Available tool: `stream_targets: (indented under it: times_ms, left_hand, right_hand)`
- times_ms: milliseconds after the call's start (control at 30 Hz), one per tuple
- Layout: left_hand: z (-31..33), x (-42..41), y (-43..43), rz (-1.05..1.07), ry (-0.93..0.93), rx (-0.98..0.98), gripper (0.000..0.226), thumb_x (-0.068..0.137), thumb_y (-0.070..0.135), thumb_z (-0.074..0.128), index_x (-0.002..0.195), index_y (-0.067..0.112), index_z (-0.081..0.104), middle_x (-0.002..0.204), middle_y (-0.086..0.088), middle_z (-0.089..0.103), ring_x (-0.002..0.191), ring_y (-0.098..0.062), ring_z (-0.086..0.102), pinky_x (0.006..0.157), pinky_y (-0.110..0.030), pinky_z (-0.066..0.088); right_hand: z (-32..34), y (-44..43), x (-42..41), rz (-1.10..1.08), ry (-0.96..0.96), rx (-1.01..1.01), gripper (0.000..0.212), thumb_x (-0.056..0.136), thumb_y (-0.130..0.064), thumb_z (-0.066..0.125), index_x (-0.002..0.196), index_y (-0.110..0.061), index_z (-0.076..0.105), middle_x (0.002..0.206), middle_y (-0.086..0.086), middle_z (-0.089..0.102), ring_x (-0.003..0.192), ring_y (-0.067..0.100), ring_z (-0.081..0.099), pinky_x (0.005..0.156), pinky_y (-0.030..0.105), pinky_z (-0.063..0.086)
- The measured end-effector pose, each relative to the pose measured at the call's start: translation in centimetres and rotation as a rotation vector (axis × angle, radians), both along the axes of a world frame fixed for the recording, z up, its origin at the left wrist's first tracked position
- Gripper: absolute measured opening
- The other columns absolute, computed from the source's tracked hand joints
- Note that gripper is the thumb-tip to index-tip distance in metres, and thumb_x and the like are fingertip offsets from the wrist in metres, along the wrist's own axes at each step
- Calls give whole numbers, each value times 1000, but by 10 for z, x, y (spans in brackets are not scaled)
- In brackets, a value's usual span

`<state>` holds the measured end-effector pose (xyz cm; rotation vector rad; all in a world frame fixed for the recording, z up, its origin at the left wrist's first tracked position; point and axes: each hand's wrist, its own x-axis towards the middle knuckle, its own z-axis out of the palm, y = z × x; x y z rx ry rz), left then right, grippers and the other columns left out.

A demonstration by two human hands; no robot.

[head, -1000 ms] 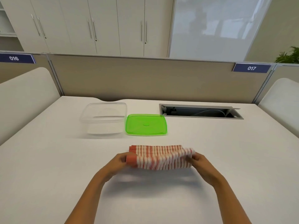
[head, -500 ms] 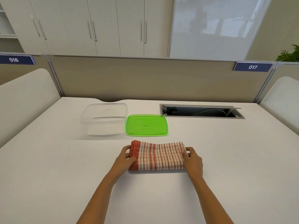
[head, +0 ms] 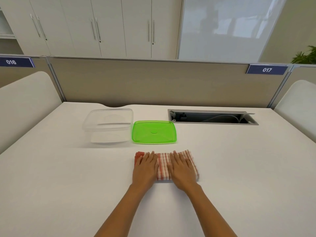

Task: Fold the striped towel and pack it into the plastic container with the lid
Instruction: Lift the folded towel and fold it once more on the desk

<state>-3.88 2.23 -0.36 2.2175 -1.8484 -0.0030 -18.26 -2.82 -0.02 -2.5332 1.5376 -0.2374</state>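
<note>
The fingers of the left hand [head: 145, 166] are lying flat and close together, pointing away from the person, and they are pressing down on the left part of the striped towel [head: 163, 165]. The fingers of the right hand [head: 181, 168] are doing the same on the right part, only slightly spread. Neither hand is pinching or gripping the cloth; both palms are resting open on top of it.

Under the hands, the red and white towel is lying as a compact folded rectangle on the white desk [head: 239, 168], near the person. Its left end is showing a solid red border, and a strip of stripes is showing between the two hands.

Just behind the towel, the green lid [head: 154, 132] is lying flat on the desk. Beside the lid, on its left and almost touching it, the clear plastic container [head: 108, 124] is standing open and looking empty. Further to the right, an open cable hatch [head: 212, 116] is set in the desk.

I am judging that the folding step is almost finished and the hands are flattening the fold. The next move is probably calling for a grip on both ends of the bundle, so that it is not opening while it is being lifted forward and left into the container. The towel is looking about as wide as the container, so one more fold may be needed.
</note>
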Motion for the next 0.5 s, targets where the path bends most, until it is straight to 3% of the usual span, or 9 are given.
stream_targets:
  times_ms: [100,200,333,400,500]
  left_hand:
    - [-4,12,4,99,4,24,51,99,34,16,149,23,15,159,6,13,146,-9,9,118,-36,3]
    - [1,22,10,313,168,2,55,99,33,22,149,14,12,160,-4,11,147,-19,11,118,-38,9]
    - [7,22,15,479,365,-12,53,96,35,36,136,1,41,153,-18,28,142,-29,23,117,-39,20]
    - [10,19,13,496,470,-37,45,94,32,45,123,0,54,145,-21,39,135,-32,33,112,-42,29]
    - [17,19,7,516,684,-115,34,87,22,58,109,-4,60,126,-20,53,120,-32,47,101,-39,40]
  right_hand:
    - [-5,-3,-21,-151,27,13,54,100,-36,17,150,-20,4,160,-2,0,147,14,-1,119,35,1]
    - [0,-2,-32,-322,-61,76,59,100,-35,24,149,-11,5,158,11,10,145,25,12,118,37,15]
    - [11,-4,-36,-470,-175,63,58,95,-37,43,140,-2,29,136,15,46,124,29,42,99,36,39]
    - [15,-8,-35,-490,-264,168,50,91,-35,52,129,-3,42,127,15,53,117,30,48,95,37,42]
    - [20,-15,-34,-506,-476,392,41,87,-25,59,122,-3,51,123,14,60,112,30,57,93,38,46]
